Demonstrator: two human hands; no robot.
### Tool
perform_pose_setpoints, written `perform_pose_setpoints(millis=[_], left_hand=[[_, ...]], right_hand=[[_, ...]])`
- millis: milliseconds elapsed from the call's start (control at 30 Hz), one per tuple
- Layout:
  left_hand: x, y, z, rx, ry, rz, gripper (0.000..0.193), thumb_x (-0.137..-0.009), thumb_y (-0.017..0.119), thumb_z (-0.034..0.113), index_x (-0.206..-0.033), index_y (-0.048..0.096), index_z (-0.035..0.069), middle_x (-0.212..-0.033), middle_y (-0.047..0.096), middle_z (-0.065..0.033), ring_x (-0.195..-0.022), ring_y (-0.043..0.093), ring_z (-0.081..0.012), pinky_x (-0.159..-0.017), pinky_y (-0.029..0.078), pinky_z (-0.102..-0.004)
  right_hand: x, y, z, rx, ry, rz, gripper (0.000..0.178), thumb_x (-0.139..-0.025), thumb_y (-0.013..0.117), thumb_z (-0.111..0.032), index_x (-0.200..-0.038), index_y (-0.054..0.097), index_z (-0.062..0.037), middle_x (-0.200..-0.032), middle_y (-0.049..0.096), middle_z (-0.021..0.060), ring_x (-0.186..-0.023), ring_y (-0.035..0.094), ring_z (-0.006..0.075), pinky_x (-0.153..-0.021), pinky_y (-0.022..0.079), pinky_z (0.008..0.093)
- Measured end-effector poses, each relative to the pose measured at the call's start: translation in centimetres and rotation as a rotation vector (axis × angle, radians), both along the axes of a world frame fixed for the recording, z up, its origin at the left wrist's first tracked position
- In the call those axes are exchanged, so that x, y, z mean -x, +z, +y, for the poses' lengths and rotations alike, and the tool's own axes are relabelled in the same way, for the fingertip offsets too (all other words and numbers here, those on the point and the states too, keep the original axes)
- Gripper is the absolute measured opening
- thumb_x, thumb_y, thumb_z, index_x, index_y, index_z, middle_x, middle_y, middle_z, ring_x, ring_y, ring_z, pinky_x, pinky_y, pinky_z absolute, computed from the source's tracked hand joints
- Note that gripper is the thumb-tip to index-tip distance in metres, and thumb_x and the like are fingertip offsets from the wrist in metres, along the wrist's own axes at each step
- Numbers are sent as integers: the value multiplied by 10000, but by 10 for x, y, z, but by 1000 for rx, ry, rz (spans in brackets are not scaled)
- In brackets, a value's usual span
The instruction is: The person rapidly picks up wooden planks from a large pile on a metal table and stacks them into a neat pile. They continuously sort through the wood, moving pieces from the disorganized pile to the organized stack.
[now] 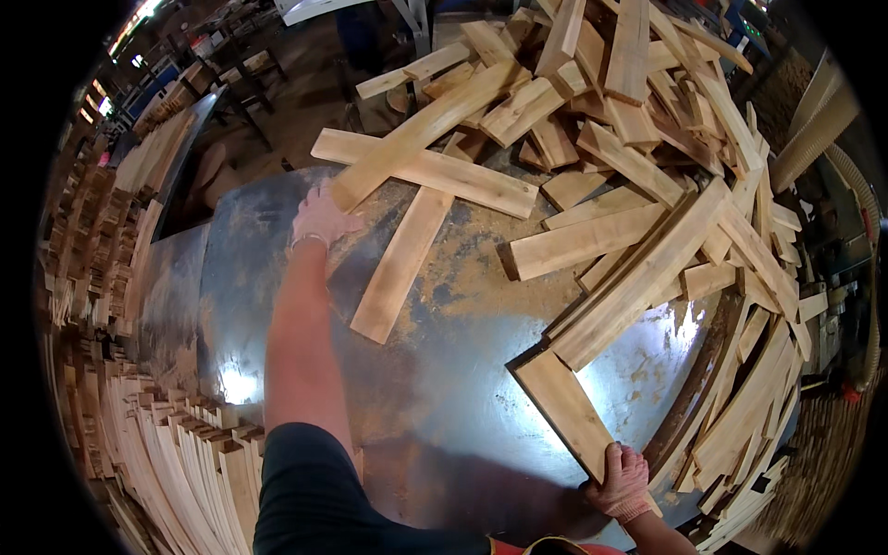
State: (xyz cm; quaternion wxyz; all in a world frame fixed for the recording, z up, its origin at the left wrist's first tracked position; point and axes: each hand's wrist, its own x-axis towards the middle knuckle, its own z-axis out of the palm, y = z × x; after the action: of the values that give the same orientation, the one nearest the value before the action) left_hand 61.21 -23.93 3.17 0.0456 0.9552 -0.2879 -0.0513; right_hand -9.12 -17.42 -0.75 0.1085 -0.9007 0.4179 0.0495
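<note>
Both my hands wear pinkish work gloves. My left hand (321,218) is stretched forward at the near end of a long wooden plank (430,129), its fingers along the left edge and thumb by the end; part of the grip is hidden. This plank lies slantwise over another plank (481,182). Close to my body on the right, my right hand (622,483) is closed on the near end of a shorter board (566,407). That board's far end meets a long, slightly curved plank (638,287). A loose board (402,264) lies right of my left forearm.
A dusty metal tabletop (435,398) carries a large heap of boards (629,120) at the far right. Stacked strips (185,444) stand at the near left, more boards (749,407) along the right edge. A ribbed hose (865,231) hangs at far right.
</note>
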Motion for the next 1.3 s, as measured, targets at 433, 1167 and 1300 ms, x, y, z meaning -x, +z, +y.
perform_pose_setpoints(millis=[433,1167,1300], left_hand=[[70,79,-172,363,-489,420,456,-938,723,374,-1289,709,82,-1056,739,-119,-958,715,-223,-808,580,-378],[164,-10,14,-175,-503,14,1164,-853,721,674,-1699,215,56,-1523,529,-283,-1320,626,-406,-1086,518,-494],[205,-10,3,-209,-483,359,1126,-871,678,661,-1709,240,52,-1581,487,-323,-1446,523,-434,-1205,419,-472]], right_hand=[[-5,-2,-8,73,56,-30,810,-592,754,-284,-1333,522,-54,-1207,589,190,-1004,592,411,-874,474,510],[0,2,-6,-27,22,-16,865,-612,768,-288,-1391,480,-49,-1229,567,202,-1057,566,420,-916,461,529],[0,1,-4,-23,29,-37,894,-622,785,-306,-1414,462,-45,-1246,554,214,-1052,564,431,-934,456,543]])
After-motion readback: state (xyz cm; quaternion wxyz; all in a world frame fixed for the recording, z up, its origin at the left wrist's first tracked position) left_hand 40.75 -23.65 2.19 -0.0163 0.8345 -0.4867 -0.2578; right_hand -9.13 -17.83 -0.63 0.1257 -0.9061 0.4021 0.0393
